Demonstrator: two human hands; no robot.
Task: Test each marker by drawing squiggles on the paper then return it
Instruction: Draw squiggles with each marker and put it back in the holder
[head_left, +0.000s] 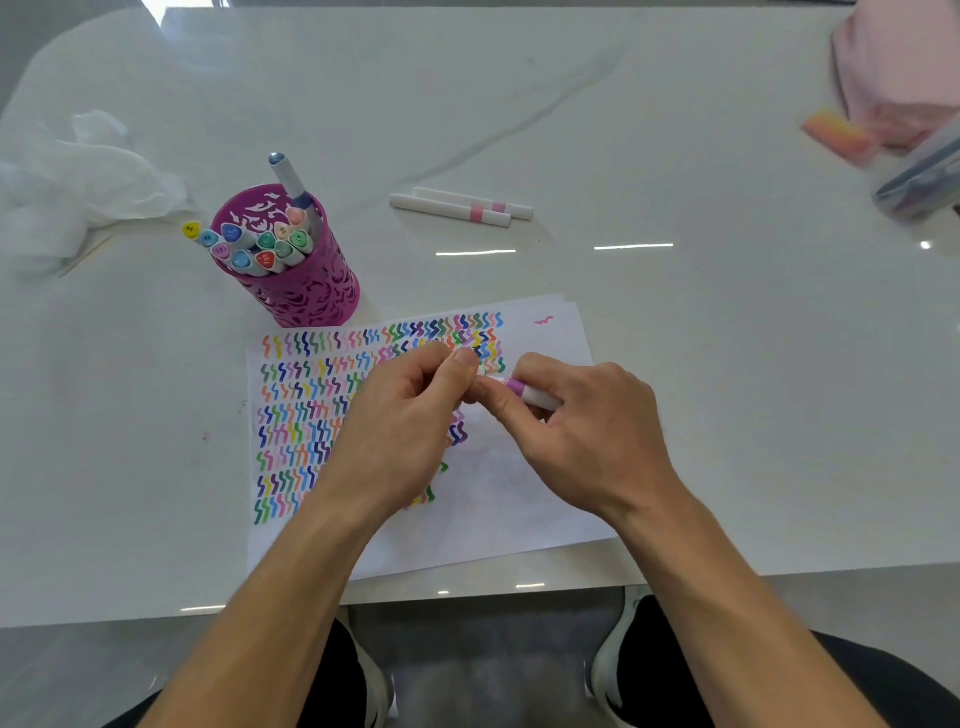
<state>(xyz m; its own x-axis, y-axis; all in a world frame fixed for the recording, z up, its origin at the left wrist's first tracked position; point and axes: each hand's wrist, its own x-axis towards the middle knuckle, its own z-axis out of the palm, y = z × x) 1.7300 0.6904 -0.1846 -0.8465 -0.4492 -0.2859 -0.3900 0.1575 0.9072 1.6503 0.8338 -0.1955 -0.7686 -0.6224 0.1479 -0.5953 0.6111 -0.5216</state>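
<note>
Gripping marker (525, 392) in our right hand (587, 434), fingers curled round barrel, over paper (519, 496) near counter's (701, 322) front edge; our left hand (408, 415) pinches marker's other end, thumb on top.

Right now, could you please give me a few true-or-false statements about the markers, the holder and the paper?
1. The left hand and right hand both grip the purple-banded marker above the paper. True.
2. The magenta pen holder lies tipped on its side. False: it stands upright with markers in it.
3. Two white markers lie side by side on the table beyond the paper. True.
4. The paper is blank. False: rows of coloured squiggles cover much of it.
</note>
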